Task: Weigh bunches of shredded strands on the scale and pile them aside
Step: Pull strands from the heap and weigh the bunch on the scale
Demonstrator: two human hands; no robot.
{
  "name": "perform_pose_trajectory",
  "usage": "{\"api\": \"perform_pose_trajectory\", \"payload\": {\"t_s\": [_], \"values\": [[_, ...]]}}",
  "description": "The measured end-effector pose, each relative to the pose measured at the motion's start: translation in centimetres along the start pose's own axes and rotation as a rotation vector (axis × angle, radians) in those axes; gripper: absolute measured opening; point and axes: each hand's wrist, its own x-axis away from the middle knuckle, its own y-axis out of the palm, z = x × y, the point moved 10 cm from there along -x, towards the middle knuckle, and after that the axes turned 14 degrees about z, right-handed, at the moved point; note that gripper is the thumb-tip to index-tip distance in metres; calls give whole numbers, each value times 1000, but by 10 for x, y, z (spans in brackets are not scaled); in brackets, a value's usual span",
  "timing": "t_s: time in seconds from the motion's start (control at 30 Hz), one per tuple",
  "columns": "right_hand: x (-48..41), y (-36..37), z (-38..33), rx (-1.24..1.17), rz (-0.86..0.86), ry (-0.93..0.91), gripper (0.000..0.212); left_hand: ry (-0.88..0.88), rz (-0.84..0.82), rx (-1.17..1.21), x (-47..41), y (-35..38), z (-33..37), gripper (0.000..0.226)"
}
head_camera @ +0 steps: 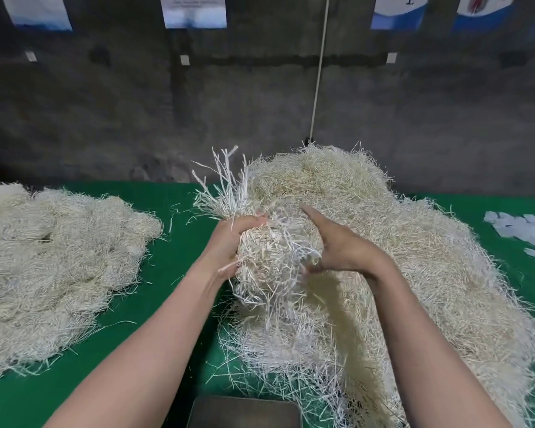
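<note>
Bunch point(275, 254) between hands, above big right heap point(430, 267). Left hand point(232, 239) clutches its left side; right hand point(337, 245), fingers seemingly straight, presses right side.

Workshop: concrete wall point(105, 118), green table point(179, 199), strand heaps point(414, 242).

A matt green cloth-like table cover point(13, 406) is laid flat and smooth. The heaped cream shredded strands point(414, 242) are seen as dry, papery and rough. The near grey metal scale pan point(244, 412) is finished smooth, faintly glossy.
</note>
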Motion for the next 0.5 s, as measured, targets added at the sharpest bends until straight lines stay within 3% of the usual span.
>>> {"api": "perform_pose_trajectory", "payload": {"t_s": [0.03,0.1,0.13,0.17,0.27,0.33,0.43,0.5], "values": [[4,11,-10,-130,-73,11,89,-8,-6,52,-1,0,2,68],[18,60,-18,-195,-257,18,37,18,14,147,-4,-3,14,33],[20,81,-17,-174,-264,26,20,52,20,187,-5,-5,23,10],[18,95,-9,-170,-213,39,13,80,37,227,-5,-7,31,10],[3,107,29,-181,-1,72,22,44,139,304,-12,-24,28,40],[-1,112,68,-5,32,91,19,25,171,302,-15,-31,17,51],[7,131,127,191,-13,145,17,24,188,235,-14,-33,6,36],[13,142,140,277,-28,117,30,45,203,213,-14,-32,7,24]]}}
